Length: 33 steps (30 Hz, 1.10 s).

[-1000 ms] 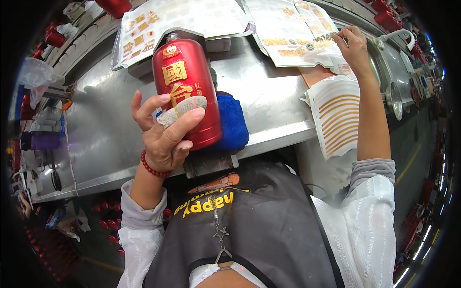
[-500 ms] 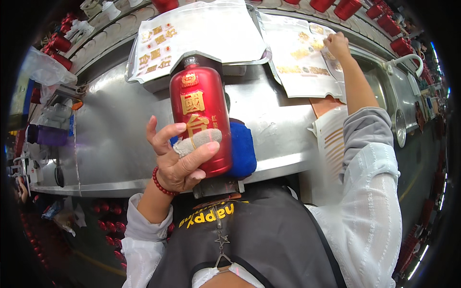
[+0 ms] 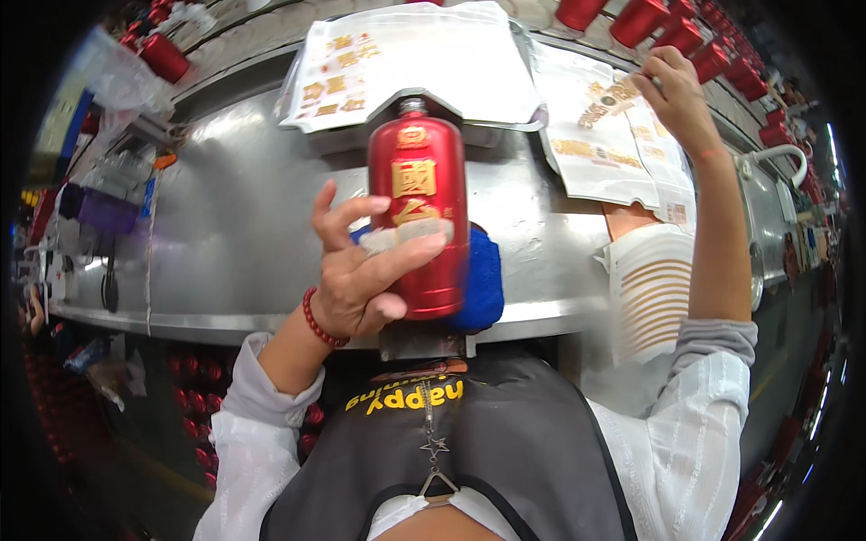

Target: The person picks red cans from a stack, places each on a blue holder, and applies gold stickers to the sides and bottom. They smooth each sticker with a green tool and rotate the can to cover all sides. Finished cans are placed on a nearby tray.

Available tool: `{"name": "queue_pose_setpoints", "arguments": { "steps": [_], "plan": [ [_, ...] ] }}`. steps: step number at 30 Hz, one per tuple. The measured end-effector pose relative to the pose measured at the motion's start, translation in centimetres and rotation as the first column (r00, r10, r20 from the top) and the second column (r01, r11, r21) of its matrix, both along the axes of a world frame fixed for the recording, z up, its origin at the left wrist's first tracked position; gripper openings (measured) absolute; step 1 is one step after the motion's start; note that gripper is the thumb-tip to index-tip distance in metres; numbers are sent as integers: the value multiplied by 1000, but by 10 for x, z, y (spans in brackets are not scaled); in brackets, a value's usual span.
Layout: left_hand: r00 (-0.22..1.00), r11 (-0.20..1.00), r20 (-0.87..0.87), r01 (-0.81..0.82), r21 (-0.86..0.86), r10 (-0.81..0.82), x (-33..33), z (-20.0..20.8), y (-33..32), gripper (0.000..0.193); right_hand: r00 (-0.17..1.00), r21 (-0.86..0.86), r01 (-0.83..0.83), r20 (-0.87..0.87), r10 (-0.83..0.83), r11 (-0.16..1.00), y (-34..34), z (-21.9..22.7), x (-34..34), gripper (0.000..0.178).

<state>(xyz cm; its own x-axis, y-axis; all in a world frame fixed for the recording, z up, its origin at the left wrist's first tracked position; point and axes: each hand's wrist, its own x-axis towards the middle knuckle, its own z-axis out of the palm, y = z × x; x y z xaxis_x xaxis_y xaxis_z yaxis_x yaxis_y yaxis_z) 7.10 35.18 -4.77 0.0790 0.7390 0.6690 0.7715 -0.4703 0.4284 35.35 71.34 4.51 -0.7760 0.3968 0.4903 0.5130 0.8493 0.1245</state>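
Observation:
A red bottle (image 3: 433,288) with raised gold characters and a dark cap lies in a metal holder in front of me, its neck pointing away. My left hand (image 3: 356,270), a red bead bracelet at its wrist, rests over the bottle's left side. Between its fingers is a small greyish-white cloth (image 3: 383,240), pressed against the bottle. Out at the far right, my right hand (image 3: 672,90) pinches a clear strip with gold print (image 3: 609,105) above the white sticker sheets (image 3: 622,187). A blue cloth (image 3: 484,284) sits beside the bottle's right side.
Another white sheet with gold stickers (image 3: 433,63) lies on a tray behind the bottle. To the right are a white sheet with curved gold strips (image 3: 654,288) and a white faucet (image 3: 783,153). Red bottles (image 3: 636,20) line the far conveyor.
My right hand has come up from the sticker sheet with a gold-printed strip in its fingers. My left hand stays on the bottle with the cloth. The whole view has shifted slightly.

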Motion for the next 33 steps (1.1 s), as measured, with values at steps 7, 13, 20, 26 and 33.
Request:
{"name": "queue_pose_setpoints", "arguments": {
  "steps": [7,13,20,26,33],
  "plan": [
    [984,998,-172,55,35,-49,-38,15,50,54,995,-107,-90,-53,84,990,-106,59,-18,18],
    [982,997,-181,57,53,-46,-36,19,66,53,988,-116,-143,-81,134,983,-148,69,-22,21],
    [949,989,-281,150,10,-141,9,15,2,40,971,-123,-238,-64,231,964,-185,87,-20,19],
    [987,987,3,160,-24,-160,-5,40,-9,38,939,-160,-343,-26,344,925,-209,103,-29,21],
    [935,933,270,290,-214,-229,-1,83,24,36,869,-158,-488,6,495,858,-234,132,-48,19]
  ]
}}
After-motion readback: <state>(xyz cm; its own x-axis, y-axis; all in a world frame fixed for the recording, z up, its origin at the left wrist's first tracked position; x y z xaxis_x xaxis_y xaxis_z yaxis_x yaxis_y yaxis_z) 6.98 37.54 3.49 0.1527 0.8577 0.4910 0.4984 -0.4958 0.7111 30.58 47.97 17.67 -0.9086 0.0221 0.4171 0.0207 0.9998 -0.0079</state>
